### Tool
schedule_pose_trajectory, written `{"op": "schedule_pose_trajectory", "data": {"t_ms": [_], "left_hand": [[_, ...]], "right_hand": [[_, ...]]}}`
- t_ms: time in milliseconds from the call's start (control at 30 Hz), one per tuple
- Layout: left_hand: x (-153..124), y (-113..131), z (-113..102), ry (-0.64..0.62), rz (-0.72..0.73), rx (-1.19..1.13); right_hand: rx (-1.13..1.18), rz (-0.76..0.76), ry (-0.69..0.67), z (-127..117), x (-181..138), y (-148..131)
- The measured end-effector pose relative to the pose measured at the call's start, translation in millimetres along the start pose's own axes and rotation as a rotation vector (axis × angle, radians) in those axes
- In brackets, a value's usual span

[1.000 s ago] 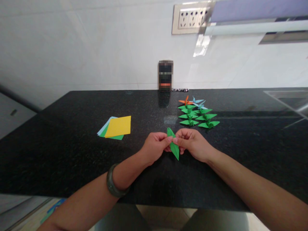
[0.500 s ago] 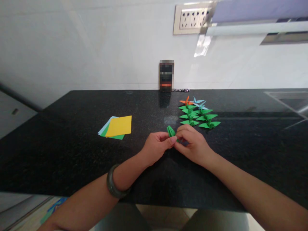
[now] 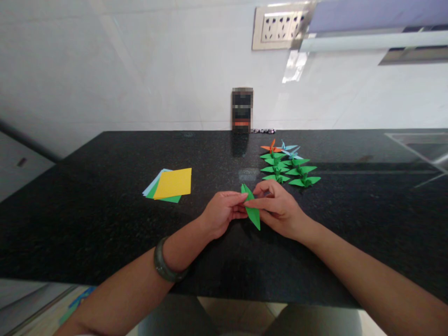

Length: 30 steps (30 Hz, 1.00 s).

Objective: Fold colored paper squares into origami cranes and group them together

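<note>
A folded piece of green origami paper [image 3: 252, 215], long and pointed at its lower end, is held over the dark countertop. My left hand [image 3: 224, 211] pinches its left side between thumb and fingers. From the right, my right hand [image 3: 280, 205] grips it too, one finger lying across its face and the others partly behind it. Just beyond my hands sit several green paper cranes [image 3: 304, 179], with an orange crane [image 3: 272, 148] and light blue cranes [image 3: 293, 153] behind them.
To the left lies a fanned stack of square paper [image 3: 173, 183], yellow on top, green and light blue beneath. A phone [image 3: 242, 109] leans against the wall with a beaded strap [image 3: 265, 131] beside it. The black countertop [image 3: 105, 224] ends close to my forearms.
The green paper has turned and opened out, so its long pointed lower part now shows between my hands. My right fingers have shifted across it. The cranes and paper stack stayed put.
</note>
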<state>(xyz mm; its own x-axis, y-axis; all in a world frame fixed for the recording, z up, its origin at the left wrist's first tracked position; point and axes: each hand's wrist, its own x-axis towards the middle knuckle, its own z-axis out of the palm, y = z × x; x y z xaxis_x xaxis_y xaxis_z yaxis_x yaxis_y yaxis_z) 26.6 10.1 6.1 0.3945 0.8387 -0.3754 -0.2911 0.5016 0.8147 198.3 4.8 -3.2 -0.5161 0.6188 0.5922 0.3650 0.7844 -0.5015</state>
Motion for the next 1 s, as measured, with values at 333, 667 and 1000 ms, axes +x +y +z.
{"op": "schedule_pose_trajectory", "data": {"t_ms": [333, 667, 1000], "left_hand": [[0.7, -5.4, -0.2, 0.018, 0.052, 0.085], [-0.5, -6.1, 2.2, 0.028, 0.12, 0.327], [3.5, -8.8, -0.2, -0.065, 0.168, 0.486]], "right_hand": [[0.116, 0.174, 0.005, -1.6, 5.7, -9.1], [0.325, 0.57, 0.016, 0.8, 5.6, -0.8], [0.318, 0.507, -0.19, -6.7, 6.6, -4.0]]}}
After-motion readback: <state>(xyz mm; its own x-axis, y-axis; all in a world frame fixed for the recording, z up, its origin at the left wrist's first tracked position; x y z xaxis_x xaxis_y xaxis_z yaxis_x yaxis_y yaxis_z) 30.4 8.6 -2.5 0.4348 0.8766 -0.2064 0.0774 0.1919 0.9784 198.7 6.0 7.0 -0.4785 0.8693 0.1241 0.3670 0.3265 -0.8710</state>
